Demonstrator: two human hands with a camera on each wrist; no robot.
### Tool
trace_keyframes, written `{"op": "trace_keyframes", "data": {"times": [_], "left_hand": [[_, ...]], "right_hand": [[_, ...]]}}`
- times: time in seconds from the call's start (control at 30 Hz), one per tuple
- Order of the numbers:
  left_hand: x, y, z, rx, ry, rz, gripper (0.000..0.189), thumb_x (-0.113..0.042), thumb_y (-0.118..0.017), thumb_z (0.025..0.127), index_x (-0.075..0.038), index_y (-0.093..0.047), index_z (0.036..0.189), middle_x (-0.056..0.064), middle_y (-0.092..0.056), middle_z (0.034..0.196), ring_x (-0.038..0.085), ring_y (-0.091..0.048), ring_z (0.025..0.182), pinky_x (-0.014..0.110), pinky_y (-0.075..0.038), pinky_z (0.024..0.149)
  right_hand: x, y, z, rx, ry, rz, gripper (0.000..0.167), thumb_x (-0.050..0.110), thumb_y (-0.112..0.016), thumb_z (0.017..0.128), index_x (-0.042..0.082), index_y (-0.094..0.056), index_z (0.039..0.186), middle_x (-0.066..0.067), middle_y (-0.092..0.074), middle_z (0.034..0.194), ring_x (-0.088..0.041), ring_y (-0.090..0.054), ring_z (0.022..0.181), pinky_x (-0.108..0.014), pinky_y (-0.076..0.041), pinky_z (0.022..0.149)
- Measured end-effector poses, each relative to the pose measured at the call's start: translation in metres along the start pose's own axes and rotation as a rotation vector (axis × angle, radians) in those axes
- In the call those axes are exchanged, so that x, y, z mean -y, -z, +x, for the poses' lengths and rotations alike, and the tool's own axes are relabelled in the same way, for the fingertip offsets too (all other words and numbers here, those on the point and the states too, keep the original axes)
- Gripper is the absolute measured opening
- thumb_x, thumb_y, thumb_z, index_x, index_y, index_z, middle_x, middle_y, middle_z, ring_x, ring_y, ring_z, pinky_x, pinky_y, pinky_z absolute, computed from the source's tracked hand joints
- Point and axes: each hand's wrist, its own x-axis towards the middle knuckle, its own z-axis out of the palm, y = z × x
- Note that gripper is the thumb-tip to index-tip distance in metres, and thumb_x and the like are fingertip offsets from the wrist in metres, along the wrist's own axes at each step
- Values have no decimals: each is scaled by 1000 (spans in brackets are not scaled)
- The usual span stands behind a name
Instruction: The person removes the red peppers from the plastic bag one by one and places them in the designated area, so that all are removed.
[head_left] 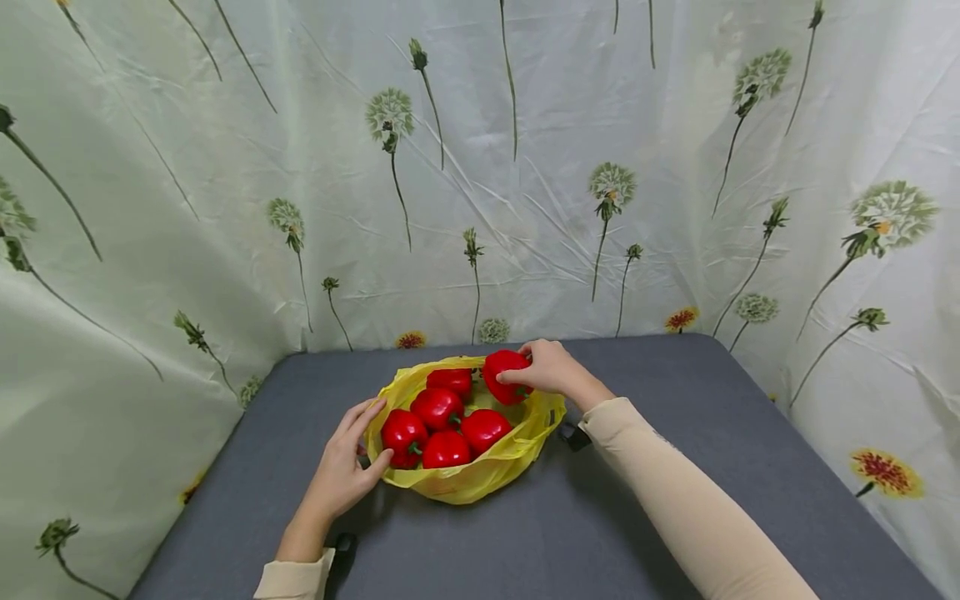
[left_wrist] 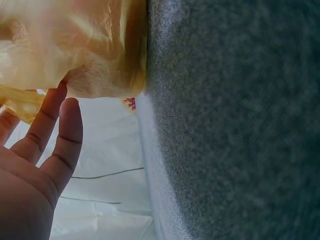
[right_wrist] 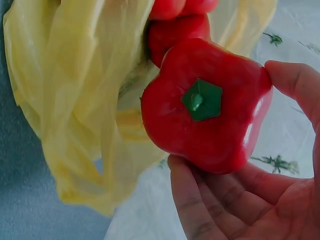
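A yellow plastic bag [head_left: 472,487] sits with its mouth wide on the grey table, and several red bell peppers [head_left: 437,408] lie inside. Over the bag's far right rim, my right hand [head_left: 553,367] grips one red bell pepper [right_wrist: 205,110] between thumb and fingers. Its green stem end [right_wrist: 202,100] faces the right wrist camera. My left hand [head_left: 348,458] rests against the bag's left side, fingers spread and fairly straight, fingertips touching the plastic. In the left wrist view, the left hand's fingers [left_wrist: 70,132] lie along the outside of the bag [left_wrist: 105,55].
The grey table [head_left: 600,517] extends on all sides of the bag. Behind it and along both sides hangs a pale curtain [head_left: 525,208] printed with dandelions. A small dark object [head_left: 574,437] shows beneath the right wrist.
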Motion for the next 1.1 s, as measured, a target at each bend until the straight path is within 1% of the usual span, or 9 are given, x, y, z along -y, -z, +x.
{"op": "trace_keyframes", "data": {"times": [0.2,0.37,0.47,0.63,0.73,0.83,0.97,1.1], "left_hand": [[0,0,0,-1,20,8,78,-7,-86,82,-3,-55,154,19,-59,149,26,-61,110,24,-54,69],[0,1,1,2,35,8,83,-10,-87,82,-4,-52,157,20,-57,152,30,-62,114,24,-55,70],[0,1,1,3,29,5,84,-10,-87,82,-4,-52,157,21,-56,153,32,-62,117,24,-55,70],[3,2,0,-14,5,4,84,-9,-88,81,-3,-52,157,20,-56,153,32,-61,118,25,-55,70],[3,2,1,-17,-3,4,84,-9,-88,81,-3,-52,157,20,-56,153,31,-61,119,25,-56,69],[3,2,1,-18,-7,7,84,-9,-87,81,-3,-52,157,20,-56,153,31,-61,118,25,-56,69],[3,2,1,-21,-9,8,83,-9,-87,81,-3,-52,156,21,-56,153,32,-61,117,25,-56,69],[3,2,2,-22,-6,10,83,-9,-87,81,-1,-52,156,21,-56,153,32,-61,117,25,-56,69]], "right_hand": [[-9,15,-6,-31,12,-6,72,49,-74,96,-2,-61,145,-20,-70,133,-31,-68,112,-44,-60,92],[-21,29,-10,-50,-3,17,74,49,-73,97,-3,-59,147,-22,-70,135,-32,-68,112,-42,-61,88],[-30,37,-15,-66,-15,22,76,51,-73,97,-4,-58,147,-24,-69,136,-33,-68,112,-41,-60,85],[-44,52,-25,-95,-43,21,78,53,-71,97,-5,-57,147,-26,-68,136,-35,-67,112,-42,-59,84],[-55,59,-31,-106,-64,20,79,54,-70,98,-6,-57,147,-28,-67,136,-36,-67,111,-42,-59,83],[-70,64,-35,-116,-88,8,78,56,-69,98,-7,-58,144,-29,-67,135,-36,-66,109,-41,-58,81],[-91,67,-37,-138,-120,-12,76,57,-68,98,-8,-61,138,-30,-68,133,-36,-66,106,-41,-57,80],[-108,67,-39,-152,-157,-18,76,56,-67,99,-10,-60,136,-31,-67,133,-37,-65,107,-43,-58,83]]}}
